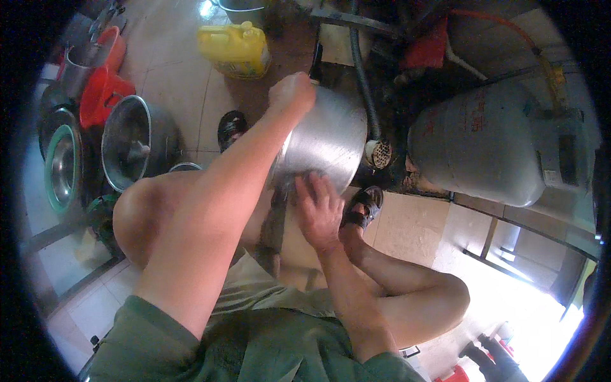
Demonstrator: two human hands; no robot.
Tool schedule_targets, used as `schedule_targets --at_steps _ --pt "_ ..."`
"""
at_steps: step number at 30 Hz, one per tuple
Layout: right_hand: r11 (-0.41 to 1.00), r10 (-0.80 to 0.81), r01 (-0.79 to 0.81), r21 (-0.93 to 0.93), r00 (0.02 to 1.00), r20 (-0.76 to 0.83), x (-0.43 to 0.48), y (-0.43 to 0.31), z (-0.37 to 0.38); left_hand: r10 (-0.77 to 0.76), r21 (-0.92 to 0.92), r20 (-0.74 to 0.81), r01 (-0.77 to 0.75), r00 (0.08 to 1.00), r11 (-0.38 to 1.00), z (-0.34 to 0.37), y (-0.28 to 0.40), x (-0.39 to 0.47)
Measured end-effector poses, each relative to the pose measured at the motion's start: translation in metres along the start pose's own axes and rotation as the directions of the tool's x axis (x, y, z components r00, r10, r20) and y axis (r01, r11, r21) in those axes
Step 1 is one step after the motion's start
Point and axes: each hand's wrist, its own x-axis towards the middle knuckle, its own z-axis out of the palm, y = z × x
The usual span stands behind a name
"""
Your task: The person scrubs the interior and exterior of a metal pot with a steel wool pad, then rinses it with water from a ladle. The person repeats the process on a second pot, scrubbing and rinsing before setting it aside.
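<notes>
A large metal pot point(324, 138) lies tipped between my feet, its side turned up towards me. At its upper left edge is my left hand point(293, 93), with the fingers curled in; what they close on is hidden. My right hand point(320, 205) rests on the near part of the pot's side, the fingers apart and slightly bent. The pot's opening faces away from the camera and cannot be seen.
Another metal pot point(126, 143), red plastic basins point(102, 98) and a green-rimmed bowl point(62, 167) stand at the left. A yellow jug point(234, 50) is ahead. To the right are a ribbed hose point(363, 81), a drain strainer point(380, 154) and a grey gas cylinder point(477, 138).
</notes>
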Motion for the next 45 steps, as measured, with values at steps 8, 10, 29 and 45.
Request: schedule_targets --at_steps 8,10,29,45 --pt "0.696 0.639 -0.7 0.163 0.706 0.305 0.156 0.124 -0.017 0.006 -0.046 -0.068 -0.009 0.998 0.999 0.007 -0.014 -0.054" --pt "0.834 0.531 -0.549 0.061 0.827 0.184 0.158 0.118 -0.013 -0.014 -0.061 -0.067 0.01 0.998 0.998 0.008 -0.015 -0.056" --pt "0.958 0.26 -0.25 0.14 0.964 -0.059 0.109 0.049 -0.005 0.044 -0.49 -0.211 -0.144 0.977 0.86 0.024 -0.044 -0.067" --pt "0.987 0.129 -0.11 0.117 0.976 -0.175 0.064 0.0 0.015 -0.015 -0.732 0.107 0.089 0.994 0.676 0.036 -0.017 0.003"
